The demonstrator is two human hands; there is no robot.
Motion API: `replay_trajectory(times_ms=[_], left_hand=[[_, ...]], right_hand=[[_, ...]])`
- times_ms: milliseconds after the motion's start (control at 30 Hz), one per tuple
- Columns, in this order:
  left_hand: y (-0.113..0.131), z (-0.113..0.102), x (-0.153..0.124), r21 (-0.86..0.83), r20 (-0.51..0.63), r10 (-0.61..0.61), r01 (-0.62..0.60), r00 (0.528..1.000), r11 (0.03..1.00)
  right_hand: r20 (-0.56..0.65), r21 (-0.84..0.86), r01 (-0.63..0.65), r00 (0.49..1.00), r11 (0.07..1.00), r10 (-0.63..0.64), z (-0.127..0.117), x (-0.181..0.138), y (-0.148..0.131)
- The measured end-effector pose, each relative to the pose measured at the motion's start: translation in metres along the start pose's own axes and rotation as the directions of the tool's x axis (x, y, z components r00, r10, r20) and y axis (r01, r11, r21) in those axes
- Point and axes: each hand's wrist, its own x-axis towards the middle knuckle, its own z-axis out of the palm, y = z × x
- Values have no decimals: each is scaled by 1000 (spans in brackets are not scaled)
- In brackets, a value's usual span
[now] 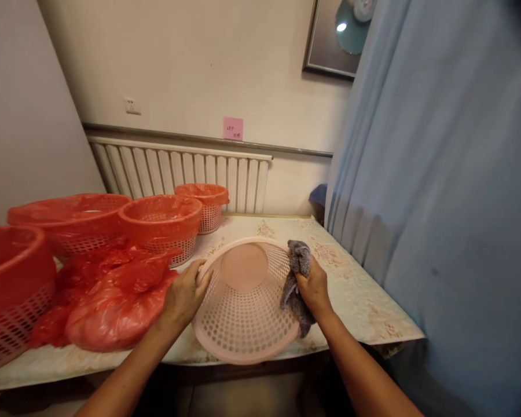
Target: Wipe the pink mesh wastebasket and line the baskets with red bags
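A pale pink plastic basket (247, 324) with a perforated wall is tilted so that its mouth faces me, low over the front of the table. My left hand (186, 294) grips its rim on the left, thumb inside and fingers around the outside. At the right rim, my right hand (315, 286) is closed around a grey cloth (298, 260), which is pressed against the basket's edge and hangs down outside it. Part of the right fingers is hidden behind the cloth.
Left of the basket lies a red plastic bag bundle (117, 307). Several baskets lined with red bags, such as a round one (160, 217), stand behind and beside it. A patterned cloth covers the table (351, 289). A blue curtain (408, 174) hangs at the right; a radiator (186, 165) is behind.
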Motion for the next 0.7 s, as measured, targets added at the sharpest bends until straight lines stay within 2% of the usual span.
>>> replay_trajectory(times_ms=[67, 133, 233, 333, 433, 500, 533, 600, 700], left_hand=[[4, -7, 8, -31, 17, 49, -49, 999, 998], [7, -9, 14, -70, 70, 112, -107, 991, 992], [8, -6, 15, -122, 131, 127, -112, 983, 986], [5, -1, 12, -142, 114, 40, -23, 993, 990], [2, 0, 10, -131, 88, -110, 121, 990, 984], [1, -2, 11, -136, 66, -204, 211, 977, 968], [1, -2, 11, -141, 50, -244, 248, 969, 958], [0, 0, 12, -155, 18, -308, 307, 951, 939], [-2, 6, 10, -202, -8, -397, 388, 918, 899]], right_hand=[[125, -6, 226, 967, 974, -223, -6, 21, -19], [252, -15, 376, 898, 926, -360, -10, 37, -39], [378, -47, 448, 835, 893, -399, -10, 52, -58], [391, -52, 409, 848, 911, -359, -10, 58, -54], [329, -33, 227, 922, 973, -204, -7, 53, -30], [261, -7, 12, 965, 1000, -10, -2, 41, -10], [217, 17, -103, 971, 995, 97, 2, 32, -1], [121, 107, -304, 949, 947, 291, 15, 9, 13], [25, 251, -515, 850, 820, 526, 39, -32, 20]])
